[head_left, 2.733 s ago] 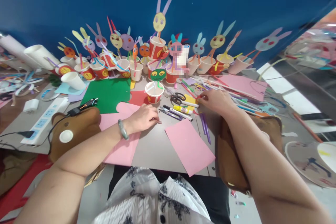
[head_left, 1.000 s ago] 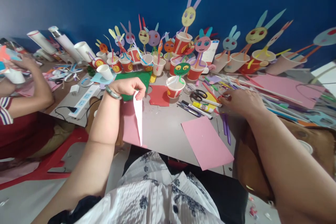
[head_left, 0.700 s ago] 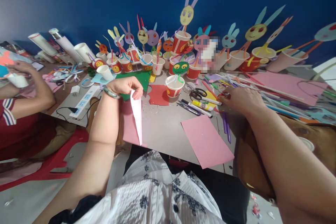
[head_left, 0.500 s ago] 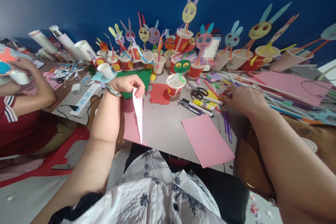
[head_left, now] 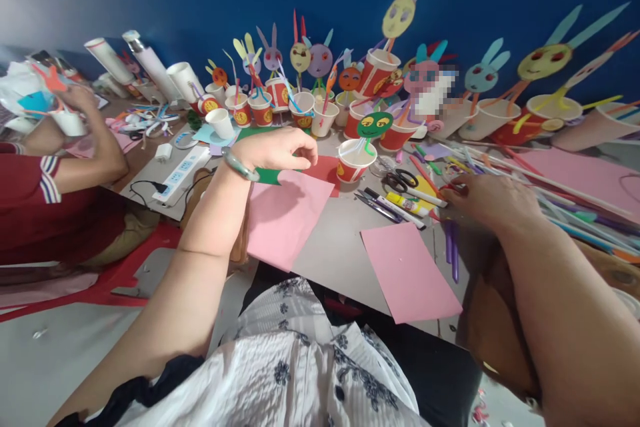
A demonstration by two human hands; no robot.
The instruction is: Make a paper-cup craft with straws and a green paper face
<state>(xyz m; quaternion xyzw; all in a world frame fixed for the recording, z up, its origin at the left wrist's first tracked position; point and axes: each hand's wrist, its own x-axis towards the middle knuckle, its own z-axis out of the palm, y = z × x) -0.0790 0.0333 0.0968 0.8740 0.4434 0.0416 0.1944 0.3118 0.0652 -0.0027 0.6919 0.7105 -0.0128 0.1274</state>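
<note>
My left hand (head_left: 280, 148) hovers over the table with its fingers curled down onto the top edge of a pink paper sheet (head_left: 283, 217). That sheet lies slanted on the grey table (head_left: 340, 247) and hangs over its near edge. My right hand (head_left: 493, 201) rests among pens and straws, its fingertips pinched on a small red item (head_left: 449, 191) that I cannot make out. Between the hands stand a paper cup with a green face (head_left: 356, 159), scissors (head_left: 400, 181) and a glue stick (head_left: 407, 201). A second pink sheet (head_left: 407, 272) lies nearer me.
Several paper cups with bunny faces (head_left: 300, 103) line the back by the blue wall. Red paper (head_left: 325, 170) and green paper (head_left: 267, 176) lie beside my left hand. Purple straws (head_left: 453, 250) lie right. A power strip (head_left: 180, 173) sits left, where another person (head_left: 55, 193) holds a cup.
My left hand lifted the pink sheet on edge, then laid it back flat and moved towards the red paper. My right hand stayed among the pens. The view swung left.
</note>
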